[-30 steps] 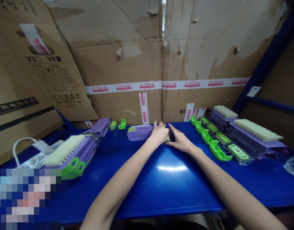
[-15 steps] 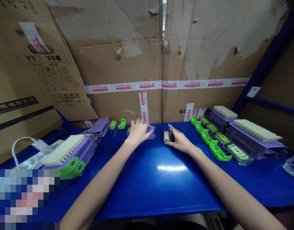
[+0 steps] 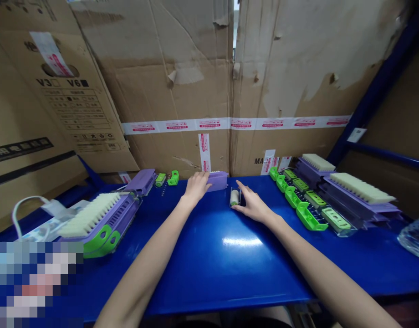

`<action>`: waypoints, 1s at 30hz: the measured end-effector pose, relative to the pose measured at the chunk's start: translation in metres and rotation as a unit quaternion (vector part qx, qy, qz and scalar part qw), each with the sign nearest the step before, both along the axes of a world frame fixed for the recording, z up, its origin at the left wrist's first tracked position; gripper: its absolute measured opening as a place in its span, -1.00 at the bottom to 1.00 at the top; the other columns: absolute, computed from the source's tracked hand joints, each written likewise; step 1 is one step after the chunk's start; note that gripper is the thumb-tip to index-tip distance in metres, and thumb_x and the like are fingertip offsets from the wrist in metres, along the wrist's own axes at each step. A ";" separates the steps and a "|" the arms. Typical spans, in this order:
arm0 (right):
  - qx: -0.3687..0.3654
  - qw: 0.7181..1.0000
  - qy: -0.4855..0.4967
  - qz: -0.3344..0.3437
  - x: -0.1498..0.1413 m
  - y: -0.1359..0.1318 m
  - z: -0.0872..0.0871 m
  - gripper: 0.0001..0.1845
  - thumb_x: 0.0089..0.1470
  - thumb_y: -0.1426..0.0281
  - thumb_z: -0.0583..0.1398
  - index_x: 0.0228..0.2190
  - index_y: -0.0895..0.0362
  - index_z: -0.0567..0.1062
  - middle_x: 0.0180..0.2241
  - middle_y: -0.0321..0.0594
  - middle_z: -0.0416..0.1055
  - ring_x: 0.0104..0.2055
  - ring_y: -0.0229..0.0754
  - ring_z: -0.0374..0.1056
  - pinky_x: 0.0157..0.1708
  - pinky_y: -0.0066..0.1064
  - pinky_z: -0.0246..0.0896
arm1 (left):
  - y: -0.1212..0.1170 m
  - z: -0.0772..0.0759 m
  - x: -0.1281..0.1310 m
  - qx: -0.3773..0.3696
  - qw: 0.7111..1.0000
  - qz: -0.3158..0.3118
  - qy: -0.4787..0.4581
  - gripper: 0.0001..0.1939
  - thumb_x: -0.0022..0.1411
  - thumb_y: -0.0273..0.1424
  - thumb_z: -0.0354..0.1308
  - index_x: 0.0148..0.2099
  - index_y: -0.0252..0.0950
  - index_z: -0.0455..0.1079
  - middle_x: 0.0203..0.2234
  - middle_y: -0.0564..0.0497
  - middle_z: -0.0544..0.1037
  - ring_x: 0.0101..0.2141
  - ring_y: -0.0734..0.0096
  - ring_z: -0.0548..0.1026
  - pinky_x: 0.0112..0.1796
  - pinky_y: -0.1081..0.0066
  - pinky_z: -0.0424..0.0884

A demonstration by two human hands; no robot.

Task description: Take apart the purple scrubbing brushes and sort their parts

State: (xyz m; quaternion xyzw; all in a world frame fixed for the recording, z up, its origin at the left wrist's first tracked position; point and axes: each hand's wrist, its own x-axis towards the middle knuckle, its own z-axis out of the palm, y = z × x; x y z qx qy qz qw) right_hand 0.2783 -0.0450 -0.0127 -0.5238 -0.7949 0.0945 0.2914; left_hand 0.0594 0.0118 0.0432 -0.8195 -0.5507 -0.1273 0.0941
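Note:
Near the back of the blue table, my left hand (image 3: 196, 187) is closed round the left end of a purple brush housing (image 3: 218, 181), whose pale bristles show along the top. To its right, my right hand (image 3: 252, 202) has thumb and fingers curved round a small clear case (image 3: 234, 197) with a pale, rounded insert and a bit of green at its lower end. The case stands on the tabletop beside the right fingertips. My left hand hides part of the housing.
On the right lie green end caps (image 3: 308, 216), small green-and-clear units (image 3: 335, 219) and purple brush housings (image 3: 360, 187). At left are another brush (image 3: 89, 216), a purple housing (image 3: 141, 181), a green cap (image 3: 173, 178) and a power strip (image 3: 42, 230). Cardboard (image 3: 182, 91) stands behind.
My left hand left the clear case, moved left and took hold of the purple housing, which has turned and shifted right. My right hand stays at the case.

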 end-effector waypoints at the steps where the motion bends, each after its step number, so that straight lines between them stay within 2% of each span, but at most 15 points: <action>1: 0.003 1.000 0.011 0.017 -0.004 -0.003 0.001 0.01 -0.08 0.30 0.29 0.27 0.16 -0.09 0.18 0.14 0.11 0.24 0.10 0.04 0.19 0.01 -0.04 | 0.001 0.000 0.004 -0.003 1.000 -0.005 -0.009 -0.58 0.25 -0.23 0.07 0.09 -0.32 0.27 0.01 -0.22 0.43 0.04 0.08 0.34 -0.03 0.20 0.29; 4: 0.011 0.996 0.042 0.083 -0.015 -0.011 0.006 0.05 -0.10 0.28 0.31 0.28 0.13 -0.13 0.24 0.11 -0.04 0.29 0.05 -0.07 0.22 -0.06 -0.05 | -0.006 0.005 0.015 -0.001 1.000 -0.027 -0.010 -0.36 0.22 -0.04 0.03 0.21 -0.33 0.15 0.17 -0.31 0.24 0.18 -0.06 0.17 0.10 -0.02 0.11; 6: 0.013 0.993 0.052 0.109 -0.019 -0.016 0.012 -0.01 -0.05 0.27 0.27 0.28 0.10 -0.13 0.25 0.07 -0.06 0.29 0.05 -0.07 0.20 -0.06 -0.01 | -0.021 0.011 0.019 0.016 0.999 -0.040 0.009 -0.33 0.22 -0.02 0.00 0.23 -0.34 0.11 0.20 -0.36 0.17 0.20 -0.12 0.12 0.10 -0.09 0.07; 8: 0.020 0.992 0.047 0.115 -0.018 -0.019 0.016 -0.10 0.02 0.27 0.21 0.28 0.10 -0.11 0.23 0.05 -0.01 0.26 0.04 0.00 0.18 -0.05 0.04 | -0.040 0.016 0.020 0.007 0.998 -0.050 0.034 -0.39 0.24 -0.05 -0.01 0.18 -0.37 0.19 0.12 -0.35 0.27 0.12 -0.10 0.25 0.03 -0.01 0.20; 11: 0.045 0.994 0.028 0.101 -0.011 -0.017 0.019 -0.19 0.07 0.31 0.15 0.27 0.11 -0.06 0.19 0.06 0.07 0.20 0.05 0.10 0.14 -0.01 0.07 | -0.067 0.016 0.020 -0.071 0.993 -0.059 0.076 -0.41 0.21 0.01 -0.02 0.04 -0.38 0.33 -0.04 -0.30 0.43 -0.02 -0.07 0.40 -0.10 0.07 0.33; 15: 0.054 0.995 0.017 0.083 -0.007 -0.013 0.015 -0.29 0.10 0.34 0.09 0.25 0.14 0.01 0.12 0.07 0.18 0.11 0.02 0.21 0.09 -0.02 0.13 | -0.085 0.008 0.014 -0.101 0.988 -0.065 0.101 -0.41 0.20 -0.03 0.04 0.11 -0.37 0.28 -0.12 -0.26 0.49 -0.10 -0.03 0.46 -0.12 0.10 0.34; 19: 0.010 0.996 0.029 0.087 -0.013 -0.016 0.014 -0.37 0.14 0.33 0.04 0.22 0.17 0.07 -0.08 -0.01 0.41 -0.07 -0.05 0.36 -0.04 -0.12 0.24 | -0.086 0.002 0.007 -0.079 0.991 -0.071 0.084 -0.46 0.23 -0.06 0.02 0.09 -0.34 0.30 -0.11 -0.22 0.49 -0.09 0.01 0.46 -0.11 0.11 0.34; 23: -0.031 0.992 0.066 0.100 -0.020 -0.022 0.018 -0.39 0.17 0.27 0.05 0.21 0.16 0.09 -0.27 -0.16 0.50 -0.25 -0.14 0.42 -0.18 -0.27 0.30 | -0.084 0.002 0.001 -0.059 0.992 -0.090 0.058 -0.56 0.25 -0.15 0.01 0.07 -0.31 0.30 -0.09 -0.18 0.48 -0.06 0.08 0.44 -0.10 0.16 0.34; 26: -0.010 0.993 0.056 0.105 -0.023 -0.025 0.019 -0.39 0.16 0.21 0.07 0.19 0.13 0.14 -0.23 -0.15 0.48 -0.27 -0.16 0.41 -0.19 -0.28 0.30 | -0.076 0.005 -0.003 -0.044 0.994 -0.094 0.045 -0.64 0.26 -0.32 -0.01 0.07 -0.28 0.30 -0.08 -0.13 0.47 -0.04 0.15 0.42 -0.08 0.21 0.33; 30: 0.049 0.995 -0.003 0.086 -0.026 -0.027 0.018 -0.36 0.13 0.13 0.10 0.18 0.11 0.18 -0.04 -0.03 0.38 -0.09 -0.06 0.36 -0.05 -0.15 0.24 | -0.049 0.010 -0.009 0.016 0.999 -0.050 -0.010 -0.61 0.28 -0.37 -0.09 0.13 -0.31 0.24 -0.02 -0.16 0.43 0.00 0.16 0.36 -0.02 0.22 0.28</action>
